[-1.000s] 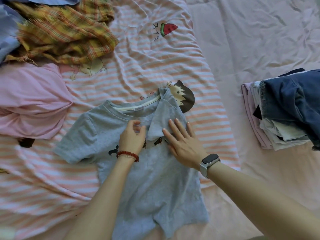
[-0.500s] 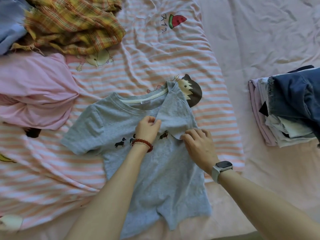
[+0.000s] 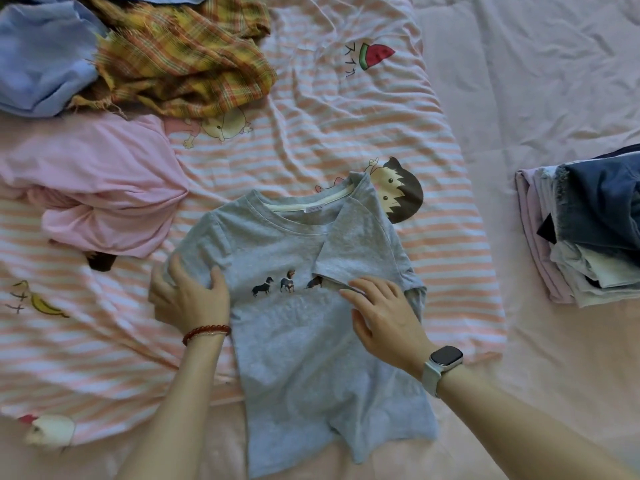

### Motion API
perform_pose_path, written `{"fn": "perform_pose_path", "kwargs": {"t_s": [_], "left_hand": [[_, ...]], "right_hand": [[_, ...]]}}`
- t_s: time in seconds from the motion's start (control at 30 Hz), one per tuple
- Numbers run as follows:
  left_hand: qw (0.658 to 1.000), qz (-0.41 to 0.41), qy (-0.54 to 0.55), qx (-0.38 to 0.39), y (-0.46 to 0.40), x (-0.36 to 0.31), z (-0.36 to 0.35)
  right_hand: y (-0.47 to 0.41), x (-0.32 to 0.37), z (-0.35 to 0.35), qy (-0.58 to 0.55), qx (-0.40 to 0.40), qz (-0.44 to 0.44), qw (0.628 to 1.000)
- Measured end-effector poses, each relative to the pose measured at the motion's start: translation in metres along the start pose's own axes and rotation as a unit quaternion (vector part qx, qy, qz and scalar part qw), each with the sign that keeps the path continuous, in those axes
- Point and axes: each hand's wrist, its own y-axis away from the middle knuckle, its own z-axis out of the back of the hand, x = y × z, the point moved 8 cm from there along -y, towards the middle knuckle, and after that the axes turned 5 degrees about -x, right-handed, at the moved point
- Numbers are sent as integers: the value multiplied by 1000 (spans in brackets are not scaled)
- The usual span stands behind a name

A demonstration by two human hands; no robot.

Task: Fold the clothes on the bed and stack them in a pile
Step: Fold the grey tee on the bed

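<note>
1. Far left, top corner: crumpled blue garment (image 3: pixel 41 60) on the bed, touching a rumpled yellow plaid garment (image 3: pixel 180 60) just to its right.
2. Below those: bunched pink garment (image 3: pixel 93 188), unfolded, lying on the pink-and-white striped sheet (image 3: pixel 329 133) with cartoon prints.
3. Left hand (image 3: pixel 188 299), red bead bracelet (image 3: pixel 206 332) at the wrist: fingers and thumb curled onto the left sleeve of the grey T-shirt (image 3: pixel 311 341), gripping the fabric there.
4. Centre of the bed: grey T-shirt lying front up, collar away from the person, small dog print across the chest; right sleeve and shoulder already folded inward over the chest, left sleeve not yet folded.
5. Right hand (image 3: pixel 384 317), smartwatch (image 3: pixel 445 358) at the wrist: fingers fairly straight and slightly spread, resting flat on the shirt at the lower edge of the folded-in right sleeve, pinching nothing.
6. Far right, well apart from the shirt: pile of folded clothes (image 3: pixel 588 244) on the plain pink bedcover (image 3: pixel 519 81), dark blue denim on top, pale and lilac pieces beneath.
</note>
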Motion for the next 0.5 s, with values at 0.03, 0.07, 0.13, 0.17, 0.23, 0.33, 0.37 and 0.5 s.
{"fn": "perform_pose_path", "kwargs": {"t_s": [0.03,0.07,0.13,0.17,0.23,0.33,0.37,0.5], "left_hand": [[999,37,-13,26,-12,15,0],[996,64,-17,62,-23,27,-2],[989,87,2,118,-43,39,-8],[987,83,27,132,-52,39,-9],[984,40,52,165,-65,30,-9],[986,-6,45,161,-72,13,3],[987,-31,54,146,-71,1,10],[911,-68,227,338,-22,-60,3]], "right_hand": [[-2,7,-5,-8,5,3,1000],[-3,13,-10,-17,9,1,1000],[-5,20,-17,-33,19,-14,999],[-6,23,-19,-40,23,-22,999],[-10,26,-23,-60,30,-35,997],[-18,31,-26,-98,47,-55,993],[-22,30,-26,-132,46,-77,987],[-29,14,-40,-429,51,-329,840]]}}
